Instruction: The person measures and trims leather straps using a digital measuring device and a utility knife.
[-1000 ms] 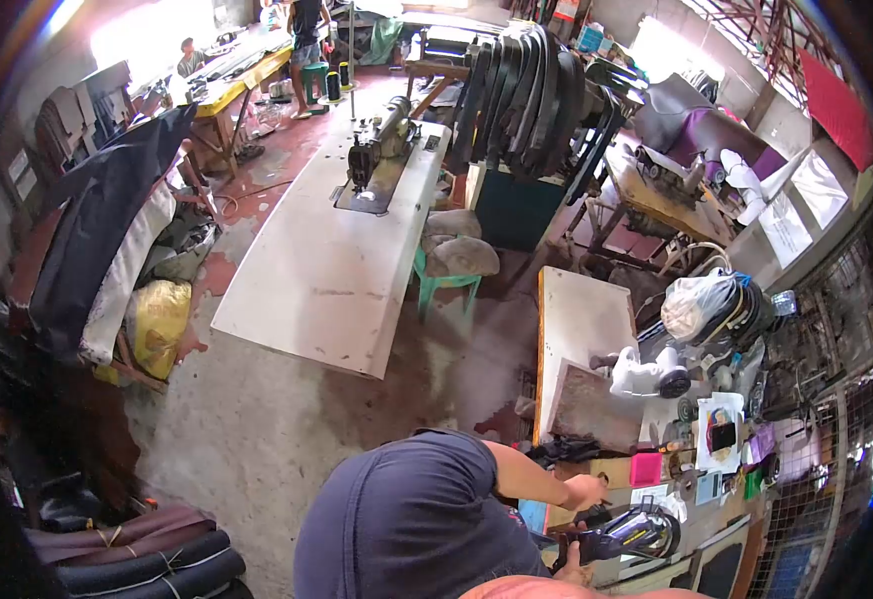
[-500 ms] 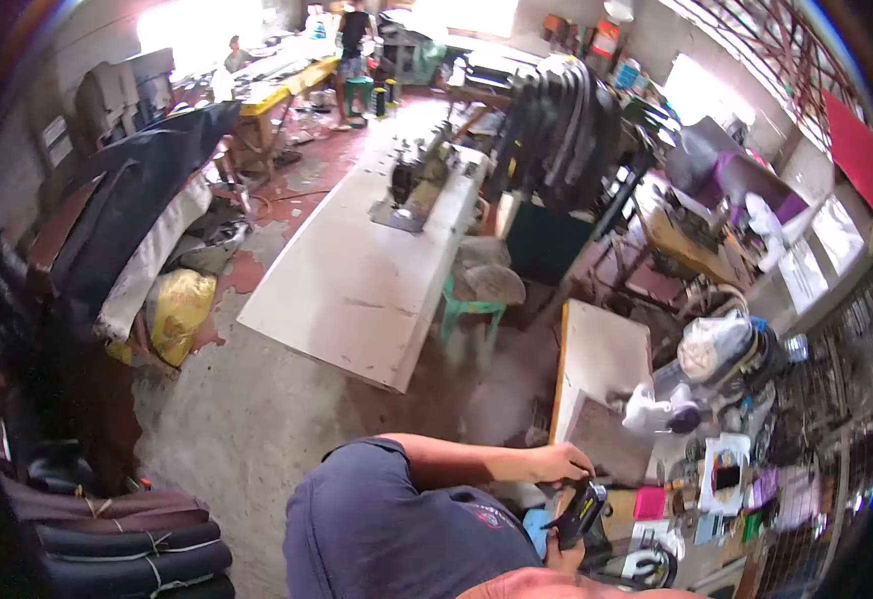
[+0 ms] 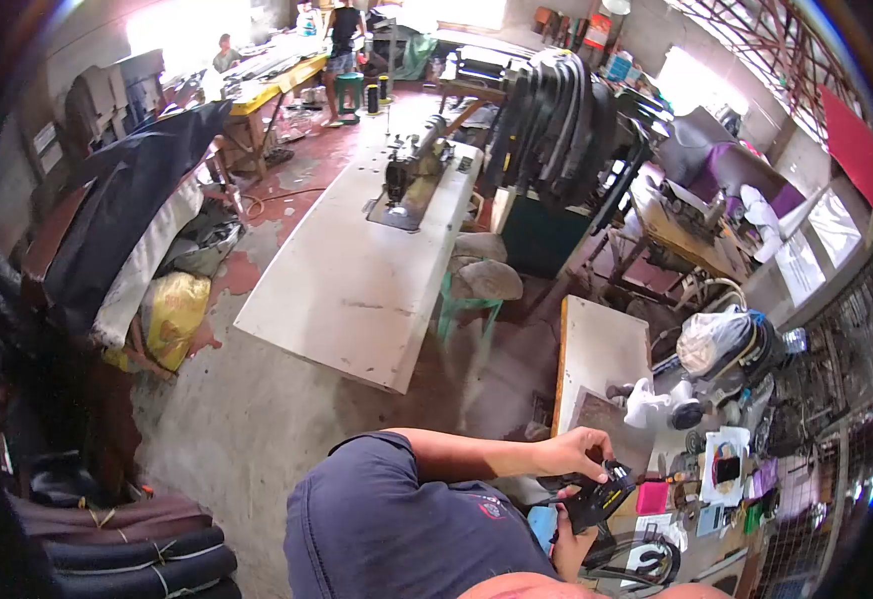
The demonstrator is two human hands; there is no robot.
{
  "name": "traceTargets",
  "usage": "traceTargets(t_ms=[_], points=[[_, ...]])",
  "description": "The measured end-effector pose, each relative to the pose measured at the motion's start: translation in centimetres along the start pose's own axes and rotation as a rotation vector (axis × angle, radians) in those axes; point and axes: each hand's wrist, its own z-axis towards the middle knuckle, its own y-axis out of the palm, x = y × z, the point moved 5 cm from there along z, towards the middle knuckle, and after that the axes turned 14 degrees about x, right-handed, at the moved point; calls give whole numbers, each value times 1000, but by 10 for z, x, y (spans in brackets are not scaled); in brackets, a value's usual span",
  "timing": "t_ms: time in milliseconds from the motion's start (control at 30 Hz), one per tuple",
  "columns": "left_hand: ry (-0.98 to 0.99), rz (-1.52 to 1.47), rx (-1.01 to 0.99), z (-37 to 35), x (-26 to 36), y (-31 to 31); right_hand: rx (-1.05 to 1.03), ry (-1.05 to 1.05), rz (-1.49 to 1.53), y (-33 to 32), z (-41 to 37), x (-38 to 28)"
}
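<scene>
A small black object [image 3: 601, 499] with yellow lettering is held in front of my chest, at the lower right. My left hand [image 3: 574, 454] has its fingers closed at the object's top edge. From below, my right hand [image 3: 572, 547] grips the same object, its fingers partly hidden behind it. A light blue item [image 3: 543, 523] shows beside my right hand, against my dark shirt.
A long white table [image 3: 346, 290] carries a sewing machine [image 3: 408, 185]. Beside it stands a green stool [image 3: 471, 304]. A cluttered bench with a pink item [image 3: 652, 498] lies right of my hands. Rolled material [image 3: 137, 549] is stacked lower left. Another person [image 3: 344, 50] stands far back.
The black object has moved slightly up and right and is turned differently. My left hand has moved right with its fingers along the top edge. My right hand shows more below it.
</scene>
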Motion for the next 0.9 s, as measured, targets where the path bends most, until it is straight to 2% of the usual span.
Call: traceTargets(t_ms=[100, 133, 267, 367, 500, 567, 633, 700, 767, 900], points=[[49, -96, -5, 5, 16, 13, 17, -20, 2, 3, -1, -12], [-8, -106, -13, 5, 19, 17, 59, 52, 7, -1, -3, -11], [-186, -146, -40, 6, 24, 25, 148, 37, -64, -10, -8, -17], [-114, -284, -68, 21, 7, 22, 135, 37, -141, -11, -5, -26], [-116, -170, 73, 16, 55, 19, 68, -273, -388, 10, 14, -69], [27, -177, 66, 19, 67, 18, 70, -159, -354, 5, 19, -63], [-36, -275, 32, 16, 77, 17, 66, -185, -304, 12, 24, -68], [161, -441, -45, 19, 88, 19, 96, -218, -150, 24, 26, -88], [154, -438, -48, 16, 94, 20, 68, -222, -106, 27, 26, -93], [134, -437, -78, 10, 99, 20, -22, -157, -217, 27, 23, -90]])
